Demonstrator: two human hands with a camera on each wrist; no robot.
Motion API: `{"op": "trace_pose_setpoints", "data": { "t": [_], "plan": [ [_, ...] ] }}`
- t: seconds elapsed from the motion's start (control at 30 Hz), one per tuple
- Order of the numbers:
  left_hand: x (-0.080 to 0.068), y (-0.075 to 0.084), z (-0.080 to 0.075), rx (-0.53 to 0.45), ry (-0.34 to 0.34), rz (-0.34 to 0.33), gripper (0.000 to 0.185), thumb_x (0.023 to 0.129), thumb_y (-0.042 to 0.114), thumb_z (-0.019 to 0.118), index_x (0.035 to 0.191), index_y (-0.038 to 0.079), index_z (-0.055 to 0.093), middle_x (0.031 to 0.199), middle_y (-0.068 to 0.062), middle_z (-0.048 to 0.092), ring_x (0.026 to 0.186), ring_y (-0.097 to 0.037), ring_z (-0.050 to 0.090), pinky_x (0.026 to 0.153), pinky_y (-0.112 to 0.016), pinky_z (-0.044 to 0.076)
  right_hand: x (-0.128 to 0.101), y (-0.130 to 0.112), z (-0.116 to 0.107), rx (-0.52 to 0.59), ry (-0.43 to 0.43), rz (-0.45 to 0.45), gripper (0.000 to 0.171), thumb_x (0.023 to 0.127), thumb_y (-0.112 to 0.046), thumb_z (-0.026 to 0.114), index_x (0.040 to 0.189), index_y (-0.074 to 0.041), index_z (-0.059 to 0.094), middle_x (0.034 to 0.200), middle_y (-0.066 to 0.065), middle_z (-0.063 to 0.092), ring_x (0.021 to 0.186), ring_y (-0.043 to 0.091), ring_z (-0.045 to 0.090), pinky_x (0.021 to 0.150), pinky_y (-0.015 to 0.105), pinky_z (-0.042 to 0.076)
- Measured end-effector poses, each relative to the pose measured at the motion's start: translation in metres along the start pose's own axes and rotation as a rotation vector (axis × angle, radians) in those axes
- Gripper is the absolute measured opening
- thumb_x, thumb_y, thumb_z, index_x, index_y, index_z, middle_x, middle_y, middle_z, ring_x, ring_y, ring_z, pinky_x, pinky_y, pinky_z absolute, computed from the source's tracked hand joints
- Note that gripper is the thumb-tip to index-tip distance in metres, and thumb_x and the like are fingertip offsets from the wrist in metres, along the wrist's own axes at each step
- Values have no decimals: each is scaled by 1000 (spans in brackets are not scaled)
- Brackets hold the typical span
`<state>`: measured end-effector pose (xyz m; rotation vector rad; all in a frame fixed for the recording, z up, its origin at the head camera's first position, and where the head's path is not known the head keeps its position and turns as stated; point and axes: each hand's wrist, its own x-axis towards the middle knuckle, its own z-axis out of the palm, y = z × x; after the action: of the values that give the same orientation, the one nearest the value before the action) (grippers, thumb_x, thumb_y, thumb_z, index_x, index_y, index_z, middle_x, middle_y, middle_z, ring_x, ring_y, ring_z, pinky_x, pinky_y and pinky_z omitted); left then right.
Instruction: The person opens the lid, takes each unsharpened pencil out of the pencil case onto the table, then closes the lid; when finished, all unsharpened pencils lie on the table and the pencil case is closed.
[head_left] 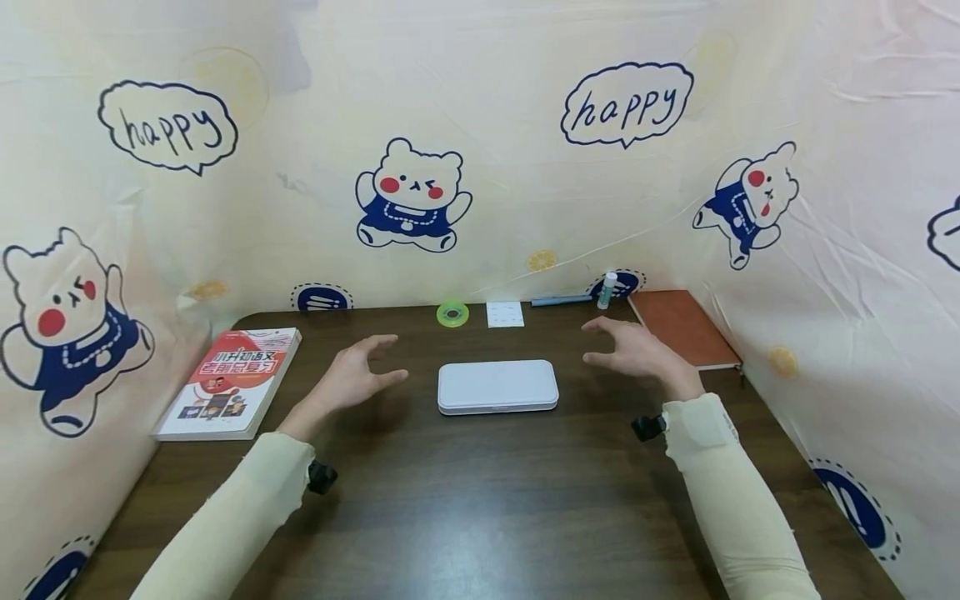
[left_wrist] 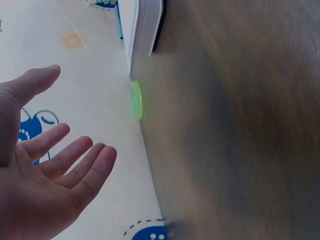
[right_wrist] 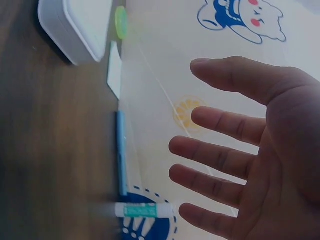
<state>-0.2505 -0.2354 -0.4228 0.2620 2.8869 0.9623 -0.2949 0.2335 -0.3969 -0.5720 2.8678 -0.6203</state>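
A white rectangular case (head_left: 498,387) with rounded corners lies closed on the dark wooden table, between my two hands. To its left my left hand (head_left: 356,377) hovers with fingers spread and nothing in it; the left wrist view shows its palm and loosely bent fingers (left_wrist: 94,172). On the other side of the case my right hand (head_left: 634,350) is also raised, thumb and fingers apart, holding nothing. In the right wrist view its fingers (right_wrist: 215,156) are extended, and the case's rounded corner (right_wrist: 80,30) appears at the top left.
Along the back edge are a green tape roll (head_left: 452,314), a white paper square (head_left: 505,314), a blue pen (head_left: 561,300) and an upright glue stick (head_left: 607,291). A brown notebook (head_left: 684,327) lies at the back right, a red-and-white book (head_left: 232,385) at the left. Patterned cloth surrounds the table.
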Motion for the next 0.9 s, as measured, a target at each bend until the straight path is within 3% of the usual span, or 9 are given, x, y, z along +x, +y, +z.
{"op": "trace_pose_setpoints", "data": {
  "t": [0.53, 0.9],
  "plan": [
    [1, 18, 53, -4, 50, 96, 73, 85, 36, 79, 146, 9, 48, 149, -19, 50, 134, -40, 49, 107, -57, 42, 15, -19, 40, 4, -52, -98, 53, 91, -35, 71, 138, -14, 56, 141, 13, 59, 132, 34, 53, 107, 56, 42],
    [5, 26, 80, 39, -24, 122, 80, 84, 38, 80, 149, 9, 44, 152, -19, 44, 140, -37, 44, 112, -54, 38, 24, -40, 60, -22, -97, -161, 55, 90, -38, 72, 138, -16, 56, 141, 10, 59, 130, 31, 54, 108, 54, 42]
  ]
}}
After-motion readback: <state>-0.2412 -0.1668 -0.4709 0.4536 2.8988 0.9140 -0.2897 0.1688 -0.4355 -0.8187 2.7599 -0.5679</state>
